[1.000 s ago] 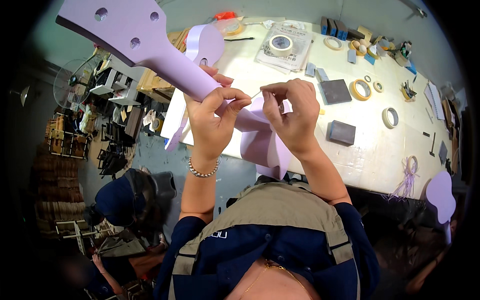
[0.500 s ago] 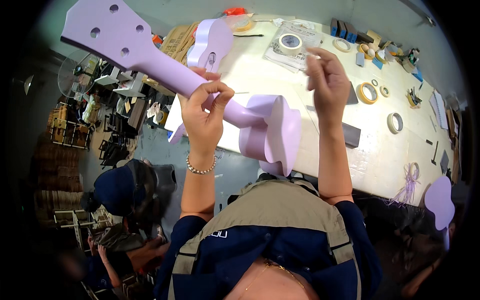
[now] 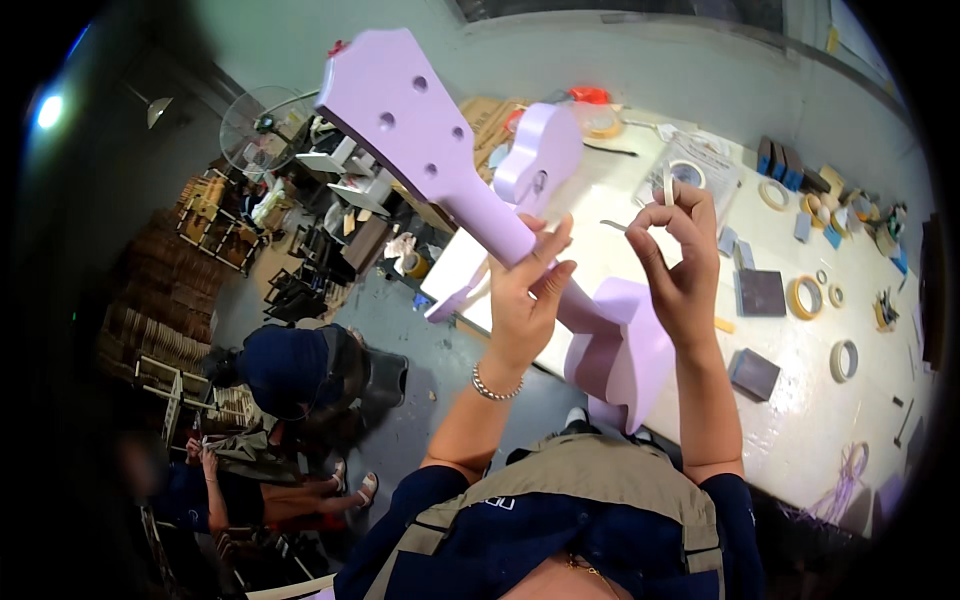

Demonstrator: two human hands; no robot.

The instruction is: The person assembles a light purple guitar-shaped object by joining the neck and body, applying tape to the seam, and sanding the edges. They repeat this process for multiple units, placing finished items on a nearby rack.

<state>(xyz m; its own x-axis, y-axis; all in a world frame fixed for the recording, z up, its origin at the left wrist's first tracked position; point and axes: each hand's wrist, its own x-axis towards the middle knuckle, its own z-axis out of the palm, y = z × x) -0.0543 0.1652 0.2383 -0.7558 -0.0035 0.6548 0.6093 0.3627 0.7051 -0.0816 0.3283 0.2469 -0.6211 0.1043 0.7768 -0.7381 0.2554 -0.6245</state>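
Observation:
A lilac ukulele (image 3: 487, 222) slants across my front, its headstock with several peg holes up at the far left and its body low near the table edge. My left hand (image 3: 522, 310) is closed around its neck. To the right of the neck, my right hand (image 3: 688, 275) is raised with thumb and forefinger pinched. A thin grey curved strip (image 3: 612, 226) sticks out of that pinch; its exact kind is unclear. A narrow white band (image 3: 668, 186) shows at the fingers. Another lilac ukulele body (image 3: 545, 150) lies on the table behind the neck.
The white table (image 3: 640, 250) carries tape rolls (image 3: 806, 297), dark rectangular blocks (image 3: 762, 293), a plastic-wrapped packet (image 3: 722, 165) and purple cords (image 3: 845, 480). At the left, a person in a dark cap (image 3: 285, 370) is near stacked wooden parts. A fan (image 3: 265, 125) stands beyond.
The view has shifted, so the table and ukulele appear farther right and lower. My right hand's fingers have come together, and the thin grey strip now shows between them. My left hand stays on the neck.

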